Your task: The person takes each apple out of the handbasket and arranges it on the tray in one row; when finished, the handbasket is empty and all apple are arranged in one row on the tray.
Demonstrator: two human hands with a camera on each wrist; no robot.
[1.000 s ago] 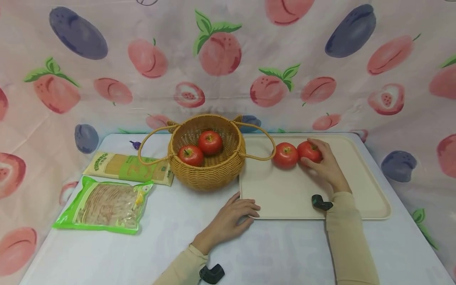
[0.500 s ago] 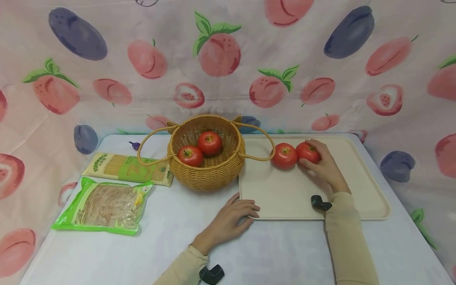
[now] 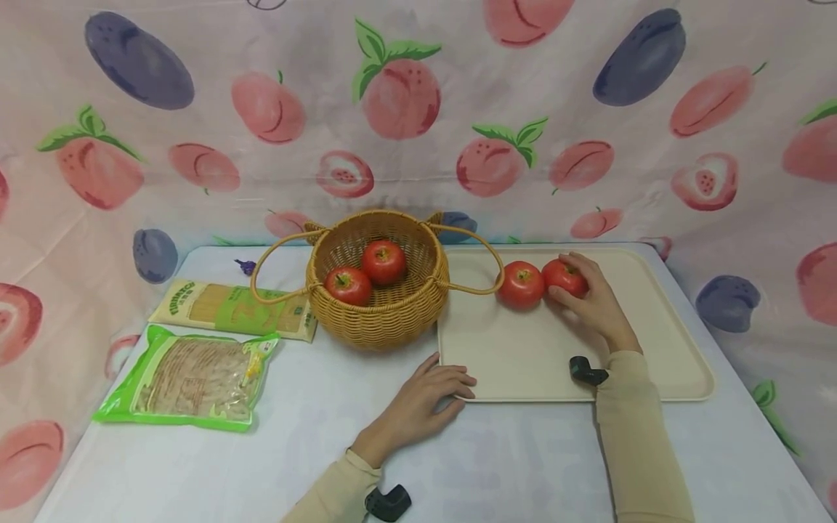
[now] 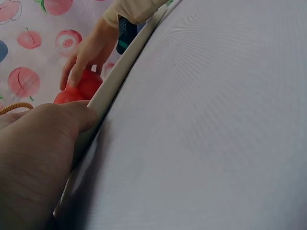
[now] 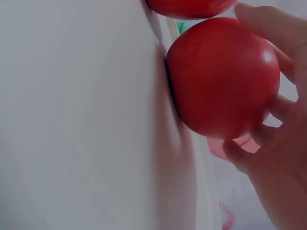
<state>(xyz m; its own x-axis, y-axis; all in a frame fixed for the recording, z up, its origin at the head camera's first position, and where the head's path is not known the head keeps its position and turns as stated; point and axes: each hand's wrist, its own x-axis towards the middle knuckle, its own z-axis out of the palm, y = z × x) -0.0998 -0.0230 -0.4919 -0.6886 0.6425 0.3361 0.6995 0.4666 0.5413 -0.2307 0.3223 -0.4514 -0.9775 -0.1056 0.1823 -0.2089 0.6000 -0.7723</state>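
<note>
My right hand (image 3: 591,301) curls its fingers and thumb round a red apple (image 5: 223,79), which sits low on the beige tray (image 3: 510,363). Right beside it on the tray is a second red apple (image 3: 521,285), partly behind a basket handle. At the tray's near left corner my left hand (image 3: 418,403) lies with relaxed fingers over the rim; in the left wrist view its thumb (image 4: 84,115) touches the tray's edge. Left of the tray stands a wicker basket (image 3: 379,327) holding two red apples (image 3: 384,262), its two handles spread outward.
A pack of noodles (image 3: 232,309) lies left of the basket, and a green-edged bag (image 3: 189,378) of brownish sliced food lies in front of it. Behind them is a small purple object (image 3: 245,266). A fruit-print cloth (image 3: 418,189) hangs behind the table.
</note>
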